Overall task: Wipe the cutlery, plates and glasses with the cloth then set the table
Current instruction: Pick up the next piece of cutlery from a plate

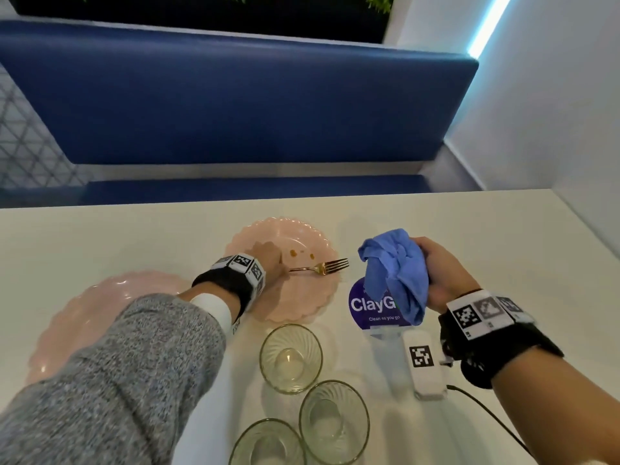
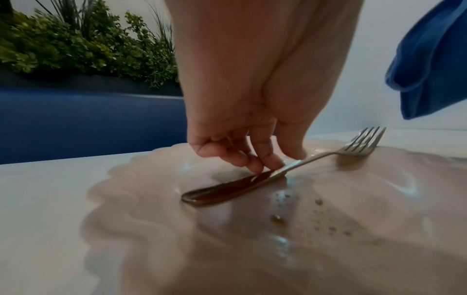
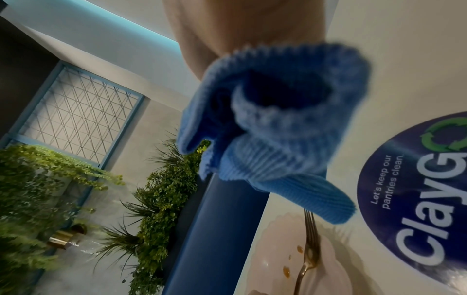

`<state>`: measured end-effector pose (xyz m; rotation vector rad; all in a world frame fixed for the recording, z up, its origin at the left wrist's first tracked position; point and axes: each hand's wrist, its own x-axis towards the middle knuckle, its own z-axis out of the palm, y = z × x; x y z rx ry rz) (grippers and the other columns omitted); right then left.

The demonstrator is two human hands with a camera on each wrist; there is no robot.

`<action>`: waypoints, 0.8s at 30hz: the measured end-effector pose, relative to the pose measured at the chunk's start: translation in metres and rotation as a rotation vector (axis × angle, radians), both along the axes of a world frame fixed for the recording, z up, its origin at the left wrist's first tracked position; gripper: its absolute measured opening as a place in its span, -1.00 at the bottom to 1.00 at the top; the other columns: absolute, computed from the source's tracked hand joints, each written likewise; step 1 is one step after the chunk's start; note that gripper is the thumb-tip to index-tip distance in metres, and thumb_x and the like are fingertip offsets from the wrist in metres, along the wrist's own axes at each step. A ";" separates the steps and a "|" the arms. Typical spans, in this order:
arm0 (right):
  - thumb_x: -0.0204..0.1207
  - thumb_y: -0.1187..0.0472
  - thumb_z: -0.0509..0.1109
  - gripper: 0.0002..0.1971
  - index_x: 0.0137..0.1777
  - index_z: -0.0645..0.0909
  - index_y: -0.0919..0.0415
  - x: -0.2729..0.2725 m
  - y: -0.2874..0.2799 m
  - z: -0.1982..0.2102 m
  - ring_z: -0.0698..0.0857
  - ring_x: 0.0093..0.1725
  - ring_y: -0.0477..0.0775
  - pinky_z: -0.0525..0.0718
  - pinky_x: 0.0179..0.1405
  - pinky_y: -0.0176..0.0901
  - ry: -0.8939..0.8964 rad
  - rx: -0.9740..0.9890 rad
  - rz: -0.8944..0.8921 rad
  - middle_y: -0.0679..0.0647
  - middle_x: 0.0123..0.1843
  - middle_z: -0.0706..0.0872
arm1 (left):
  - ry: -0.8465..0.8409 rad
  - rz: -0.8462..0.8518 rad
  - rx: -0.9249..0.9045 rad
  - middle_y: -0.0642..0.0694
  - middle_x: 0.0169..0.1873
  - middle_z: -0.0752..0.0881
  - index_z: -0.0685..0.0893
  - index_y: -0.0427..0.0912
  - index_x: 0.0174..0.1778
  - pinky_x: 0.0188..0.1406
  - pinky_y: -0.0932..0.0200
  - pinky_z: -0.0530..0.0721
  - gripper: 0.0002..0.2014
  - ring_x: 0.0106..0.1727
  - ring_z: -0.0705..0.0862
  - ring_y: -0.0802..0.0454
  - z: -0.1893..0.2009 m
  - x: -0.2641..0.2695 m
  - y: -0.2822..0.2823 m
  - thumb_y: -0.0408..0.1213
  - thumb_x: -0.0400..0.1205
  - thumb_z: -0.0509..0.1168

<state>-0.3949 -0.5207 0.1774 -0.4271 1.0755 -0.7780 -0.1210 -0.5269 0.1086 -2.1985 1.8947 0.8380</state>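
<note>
A gold fork (image 1: 322, 268) lies across a pink scalloped plate (image 1: 302, 236) dotted with brown sauce. My left hand (image 1: 280, 265) reaches over that plate, and in the left wrist view its fingertips (image 2: 265, 165) and thumb pinch the fork's handle (image 2: 240, 183), whose end rests on the plate (image 2: 379, 199). My right hand (image 1: 443, 273) holds a bunched blue cloth (image 1: 392, 273) just right of the plate, above the table. The cloth (image 3: 278, 123) hangs from the palm, over the fork's tines (image 3: 309, 229). A second pink plate (image 1: 94, 303) sits left, partly behind my sleeve.
Three ribbed glasses (image 1: 291, 357) (image 1: 333, 421) (image 1: 266, 444) stand near the front edge of the white table (image 1: 134, 236). A round ClayGo sticker (image 1: 365, 303) and a white tagged device (image 1: 422, 364) with a cable lie right. A blue bench (image 1: 235, 105) runs behind.
</note>
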 end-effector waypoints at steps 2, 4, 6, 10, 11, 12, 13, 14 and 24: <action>0.66 0.10 0.04 -0.63 0.05 0.62 0.32 0.006 -0.001 0.001 0.72 -0.29 0.13 0.72 -0.26 -0.09 0.074 0.027 -0.009 0.19 -0.19 0.69 | -0.017 -0.023 -0.029 -0.04 -0.22 0.76 0.74 -0.08 -0.22 -0.01 0.02 0.74 -0.88 -0.18 0.73 -0.06 0.002 -0.002 0.008 -0.13 0.44 0.47; 0.65 0.10 0.04 -0.55 -0.08 0.72 0.34 0.009 0.002 0.001 0.74 -0.32 0.10 0.74 -0.29 -0.15 0.044 0.036 0.013 0.18 -0.24 0.72 | 0.009 -0.006 -0.022 -0.07 -0.13 0.77 0.76 -0.11 -0.17 0.07 0.01 0.72 -0.90 -0.09 0.73 -0.08 0.005 -0.003 0.016 -0.19 0.47 0.46; 0.62 0.13 0.06 -0.61 -0.11 0.68 0.34 0.009 0.005 0.002 0.74 -0.34 0.05 0.74 -0.34 -0.25 0.015 0.064 0.049 0.15 -0.23 0.72 | 0.032 0.020 -0.010 -0.09 -0.10 0.76 0.75 -0.17 -0.09 0.10 0.06 0.69 -0.88 -0.05 0.72 -0.08 0.005 -0.001 0.022 -0.22 0.53 0.41; 0.60 0.20 0.11 -0.73 -0.19 0.58 0.31 0.015 0.008 0.005 0.69 -0.41 0.02 0.69 -0.43 -0.29 -0.021 0.129 0.082 0.14 -0.30 0.68 | 0.123 0.121 0.069 -0.16 -0.06 0.74 0.73 -0.25 0.01 0.00 0.13 0.61 -0.80 -0.02 0.69 -0.10 0.013 0.008 0.035 -0.20 0.59 0.35; 0.63 0.20 0.09 -0.70 -0.23 0.57 0.31 0.018 0.008 0.005 0.70 -0.47 0.02 0.70 -0.47 -0.30 -0.025 0.136 0.090 0.14 -0.37 0.69 | 0.148 0.136 0.092 -0.18 -0.05 0.74 0.73 -0.28 0.03 -0.03 0.15 0.59 -0.77 -0.01 0.69 -0.11 0.017 0.011 0.039 -0.20 0.58 0.37; 0.64 0.19 0.08 -0.69 -0.24 0.55 0.30 0.020 0.007 0.003 0.69 -0.49 0.02 0.70 -0.47 -0.30 -0.016 0.151 0.106 0.13 -0.39 0.68 | 0.172 0.152 0.123 -0.18 -0.09 0.75 0.74 -0.30 0.02 -0.10 0.18 0.58 -0.76 -0.05 0.70 -0.09 0.019 0.015 0.043 -0.20 0.57 0.37; 0.65 0.16 0.07 -0.70 -0.21 0.53 0.28 0.023 0.006 0.001 0.68 -0.47 0.01 0.71 -0.45 -0.29 -0.009 0.163 0.125 0.12 -0.37 0.66 | 0.213 0.173 0.142 -0.16 -0.19 0.77 0.76 -0.31 -0.04 -0.20 0.22 0.57 -0.79 -0.16 0.69 -0.04 0.021 0.019 0.046 -0.21 0.58 0.37; 0.65 0.11 0.08 -0.71 -0.18 0.51 0.26 0.027 0.006 0.001 0.66 -0.41 0.00 0.71 -0.38 -0.26 0.011 0.173 0.154 0.10 -0.33 0.64 | 0.278 0.208 0.158 -0.12 -0.34 0.76 0.76 -0.29 -0.16 -0.31 0.27 0.57 -0.82 -0.30 0.68 0.01 0.022 0.023 0.049 -0.24 0.59 0.35; 0.67 0.10 0.21 -0.70 0.10 0.57 0.37 0.105 0.006 0.019 0.66 0.00 0.23 0.63 0.11 0.09 0.301 -0.168 0.435 0.27 0.01 0.67 | 0.993 0.535 0.152 -0.11 -0.48 0.48 0.45 -0.22 -0.21 -0.77 0.41 0.27 -0.79 -0.74 0.31 0.23 0.078 0.013 0.083 -0.37 0.74 0.06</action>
